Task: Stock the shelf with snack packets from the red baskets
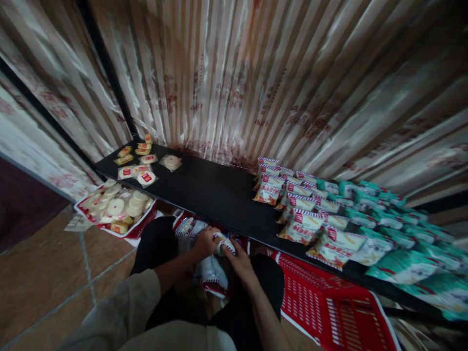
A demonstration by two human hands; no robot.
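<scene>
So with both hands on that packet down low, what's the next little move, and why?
Probably lift the packet up onto the shelf. Both the left hand and right hand hold it above a pile of similar packets, and the shelf's middle lies bare between the rows and the small snacks.

packet (224, 243): small, white wrapper with red-blue striped edge | pose: seemingly tilted, blurred | place: near centre, below the black shelf edge, over similar packets

Both hands, left (205, 242) and right (239, 261), meet low, fingers curled (forearms angled inward).
</scene>
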